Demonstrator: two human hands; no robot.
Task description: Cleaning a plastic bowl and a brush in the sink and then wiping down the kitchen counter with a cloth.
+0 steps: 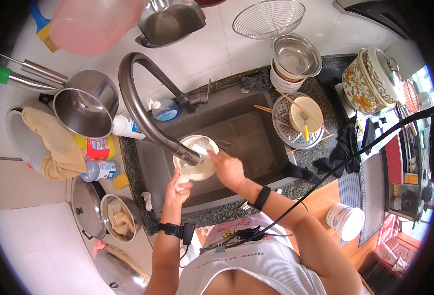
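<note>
My left hand (177, 189) grips the short handle of a small cream pan (206, 170), tilted over the sink (250, 147) below the curved metal faucet (143, 107). At the pan's upper right side is my right hand (228, 167), its fingers at a clear or whitish item (201, 144) inside the rim; what it is and whether the fingers grip it cannot be told. The faucet's spout hides part of the pan.
A steamer plate (281, 127) with a cream bowl (305, 110), chopsticks and a yellow-handled spoon stands right of the sink. Stacked bowls (297, 59) are behind it. Left are a steel pot (91, 103), a soap bottle (163, 110) and a yellow sponge (121, 181). A black cable (323, 179) crosses at right.
</note>
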